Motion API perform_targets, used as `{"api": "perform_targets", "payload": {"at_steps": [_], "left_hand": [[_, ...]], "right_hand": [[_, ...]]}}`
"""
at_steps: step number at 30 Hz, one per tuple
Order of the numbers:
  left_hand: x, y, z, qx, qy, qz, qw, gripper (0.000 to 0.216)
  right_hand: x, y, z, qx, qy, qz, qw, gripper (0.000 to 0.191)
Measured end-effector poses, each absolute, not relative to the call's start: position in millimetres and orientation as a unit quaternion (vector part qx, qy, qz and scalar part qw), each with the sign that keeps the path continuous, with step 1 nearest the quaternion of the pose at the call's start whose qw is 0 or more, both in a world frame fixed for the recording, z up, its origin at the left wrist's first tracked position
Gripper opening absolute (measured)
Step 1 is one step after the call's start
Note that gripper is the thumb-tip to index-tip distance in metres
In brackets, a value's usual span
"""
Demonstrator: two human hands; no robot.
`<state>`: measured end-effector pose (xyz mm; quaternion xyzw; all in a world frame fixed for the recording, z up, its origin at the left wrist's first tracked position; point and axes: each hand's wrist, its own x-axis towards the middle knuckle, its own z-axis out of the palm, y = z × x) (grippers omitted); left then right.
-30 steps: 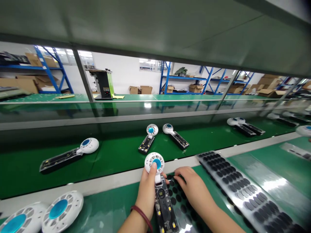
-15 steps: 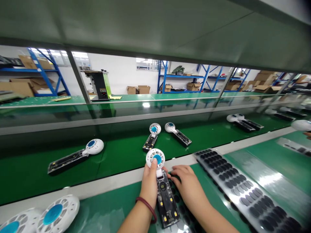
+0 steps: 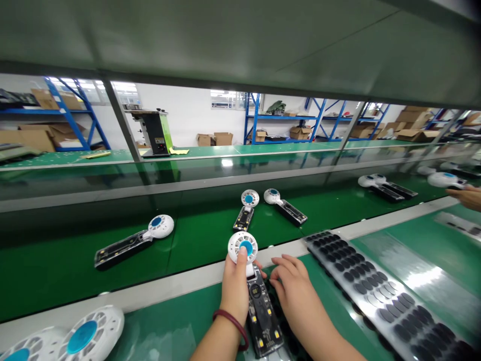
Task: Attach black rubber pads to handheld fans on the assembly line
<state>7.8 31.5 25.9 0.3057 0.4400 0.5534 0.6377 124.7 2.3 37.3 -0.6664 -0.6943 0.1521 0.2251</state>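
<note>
My left hand (image 3: 235, 286) grips a small hand-held fan unit (image 3: 257, 301) by its neck, thumb lying on the white round head with the blue centre (image 3: 243, 246). The unit's black open handle shows a circuit board and lies on the green bench. My right hand (image 3: 291, 286) rests just right of the handle, fingers curled down onto a sheet of black round pads (image 3: 280, 313); whether it pinches a pad is hidden.
A second sheet of black pads (image 3: 376, 291) lies to the right. Several fan units ride the green conveyor belt (image 3: 195, 240): one at left (image 3: 133, 241), two in the middle (image 3: 246, 210). White fan heads (image 3: 88, 333) sit bottom left. Another person's hand (image 3: 468, 196) is at far right.
The fan units on the belt have drifted right. My right hand has drawn slightly back toward me over the pad sheet; my left hand keeps its grip.
</note>
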Motion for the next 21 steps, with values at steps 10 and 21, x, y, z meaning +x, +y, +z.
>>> {"api": "perform_targets", "payload": {"at_steps": [10,21], "left_hand": [[3,24,24,0.321,0.436,0.558,0.629,0.044],[4,24,28,0.349,0.47,0.56,0.587,0.041]], "right_hand": [[124,-7,65,-0.587,-0.574,0.473,0.319,0.012],[106,-5,76,-0.611,-0.611,0.425,0.269,0.016]]}}
